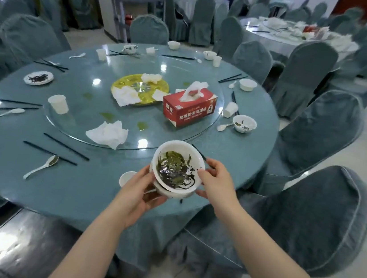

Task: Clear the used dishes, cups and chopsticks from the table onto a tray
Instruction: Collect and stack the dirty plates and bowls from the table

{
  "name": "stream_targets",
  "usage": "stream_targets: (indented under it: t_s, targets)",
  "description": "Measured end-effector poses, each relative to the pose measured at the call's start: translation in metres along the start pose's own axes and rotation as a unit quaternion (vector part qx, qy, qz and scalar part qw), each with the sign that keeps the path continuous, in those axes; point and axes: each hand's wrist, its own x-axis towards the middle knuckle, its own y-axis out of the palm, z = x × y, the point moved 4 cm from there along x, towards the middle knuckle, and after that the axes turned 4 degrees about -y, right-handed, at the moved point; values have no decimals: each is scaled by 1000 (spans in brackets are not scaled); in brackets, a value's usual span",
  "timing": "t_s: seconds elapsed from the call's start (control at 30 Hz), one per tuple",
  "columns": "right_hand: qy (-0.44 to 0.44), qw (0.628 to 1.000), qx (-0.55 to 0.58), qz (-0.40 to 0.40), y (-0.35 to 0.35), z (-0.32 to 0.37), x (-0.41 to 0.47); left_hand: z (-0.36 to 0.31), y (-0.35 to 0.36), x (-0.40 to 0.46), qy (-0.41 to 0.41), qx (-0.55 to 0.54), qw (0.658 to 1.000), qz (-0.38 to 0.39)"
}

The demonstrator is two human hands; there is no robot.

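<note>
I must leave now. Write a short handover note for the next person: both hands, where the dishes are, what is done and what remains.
Left hand and right hand both hold a stack of dirty bowls above the near edge of the table.
No tray is in view.
Remaining on the table: a paper cup, a small dirty plate, a soiled bowl, a spoon, chopsticks, more around the far side.

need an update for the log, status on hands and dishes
Left hand and right hand both hold stacked dirty bowls. Stack above table edge. Nothing in the way.
</note>
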Motion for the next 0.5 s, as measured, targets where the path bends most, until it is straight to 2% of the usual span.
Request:
stream_targets:
  t_s: [0.1,0.37,0.5]
  targets:
    - [51,997,61,19,-16,-2,-4,4,18,-4,-5,-2,1000,10]
    - [50,995,86,1,-98,4,6,15,98,9,-19,7,998,56]
    - [52,995,85,11,-153,7,28,27,148,26,-20,11,999,44]
